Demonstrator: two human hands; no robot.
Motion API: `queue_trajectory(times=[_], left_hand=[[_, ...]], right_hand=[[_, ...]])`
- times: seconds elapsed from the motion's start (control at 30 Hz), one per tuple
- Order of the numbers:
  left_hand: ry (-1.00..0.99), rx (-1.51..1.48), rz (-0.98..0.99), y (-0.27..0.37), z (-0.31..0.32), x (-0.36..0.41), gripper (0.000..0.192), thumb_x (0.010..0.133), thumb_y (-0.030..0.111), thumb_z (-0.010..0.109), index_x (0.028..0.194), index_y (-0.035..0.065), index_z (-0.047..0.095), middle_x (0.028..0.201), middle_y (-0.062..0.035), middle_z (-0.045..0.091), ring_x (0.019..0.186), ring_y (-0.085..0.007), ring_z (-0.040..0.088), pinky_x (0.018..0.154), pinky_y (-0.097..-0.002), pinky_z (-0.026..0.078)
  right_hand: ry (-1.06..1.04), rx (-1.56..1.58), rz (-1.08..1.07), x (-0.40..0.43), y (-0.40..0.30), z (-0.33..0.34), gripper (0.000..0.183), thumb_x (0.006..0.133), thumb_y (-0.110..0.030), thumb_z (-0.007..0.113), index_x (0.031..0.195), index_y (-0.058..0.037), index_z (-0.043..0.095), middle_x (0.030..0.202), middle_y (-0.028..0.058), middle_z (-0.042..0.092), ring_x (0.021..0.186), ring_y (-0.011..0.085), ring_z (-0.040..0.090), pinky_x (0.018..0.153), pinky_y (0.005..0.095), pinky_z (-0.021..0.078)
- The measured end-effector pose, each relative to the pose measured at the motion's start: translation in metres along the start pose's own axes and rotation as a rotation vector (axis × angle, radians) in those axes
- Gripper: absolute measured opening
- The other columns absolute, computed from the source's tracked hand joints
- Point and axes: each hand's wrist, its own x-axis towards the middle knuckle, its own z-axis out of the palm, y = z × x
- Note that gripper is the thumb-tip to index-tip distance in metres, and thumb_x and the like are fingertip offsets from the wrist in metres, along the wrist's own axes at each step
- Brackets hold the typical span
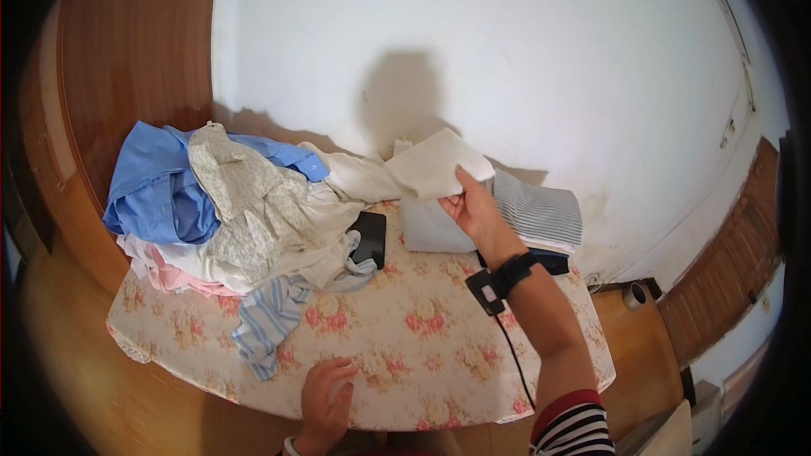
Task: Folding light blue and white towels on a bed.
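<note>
My right hand (472, 206) reaches to the back of the table and grips a cream cloth (434, 168), thumb on top. The cloth stretches left towards a heap of clothes, where its far end cannot be told apart. Below it lies a folded pale grey garment (434, 231). Beside that, to the right, is a stack topped by a folded grey-striped garment (538, 210). My left hand (326, 392) hovers by the table's front edge, holding nothing, fingers loosely curled and thumb apart.
The heap includes a blue shirt (158, 190), a pale patterned garment (253, 209), pink cloth (184, 275) and a blue-and-white striped cloth (272, 323). A black smartphone (374, 237) touches it. A floral tablecloth (437, 354) covers the table. From my right wrist device (491, 288) hangs a cable.
</note>
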Motion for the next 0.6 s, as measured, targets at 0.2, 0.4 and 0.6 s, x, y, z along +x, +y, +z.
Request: queue_trajectory(times=[0.2, 0.4, 0.6], left_hand=[[-0.002, -0.007, -0.014, 0.001, 0.000, 0.001, 0.019, 0.085, 0.002, 0.058, 0.102, 0.0017, 0.066, 0.114, -0.0168, 0.066, 0.107, -0.0327, 0.061, 0.095, -0.0405, 0.046], [0.000, -0.008, -0.014, 0.001, 0.001, 0.003, 0.017, 0.085, 0.003, 0.059, 0.099, 0.0015, 0.067, 0.111, -0.0163, 0.066, 0.105, -0.0321, 0.062, 0.094, -0.0401, 0.047], [0.003, 0.017, -0.019, 0.005, 0.002, 0.003, 0.016, 0.086, 0.002, 0.059, 0.099, 0.0015, 0.067, 0.110, -0.0157, 0.067, 0.104, -0.0313, 0.062, 0.093, -0.0392, 0.047]], right_hand=[[0.374, 0.077, 0.152, 0.031, 0.091, -0.064, 0.032, 0.104, -0.026, 0.047, 0.130, -0.0077, 0.046, 0.107, 0.0151, 0.063, 0.089, 0.0246, 0.067, 0.069, 0.0346, 0.0600], [0.347, 0.142, 0.180, 0.028, 0.091, -0.065, 0.030, 0.104, -0.024, 0.047, 0.127, -0.0041, 0.047, 0.106, 0.0147, 0.064, 0.087, 0.0243, 0.069, 0.064, 0.0310, 0.0575], [0.363, 0.053, 0.226, 0.013, 0.092, -0.075, 0.027, 0.103, -0.025, 0.049, 0.122, -0.0057, 0.049, 0.104, 0.0130, 0.064, 0.083, 0.0209, 0.068, 0.060, 0.0286, 0.0539]])
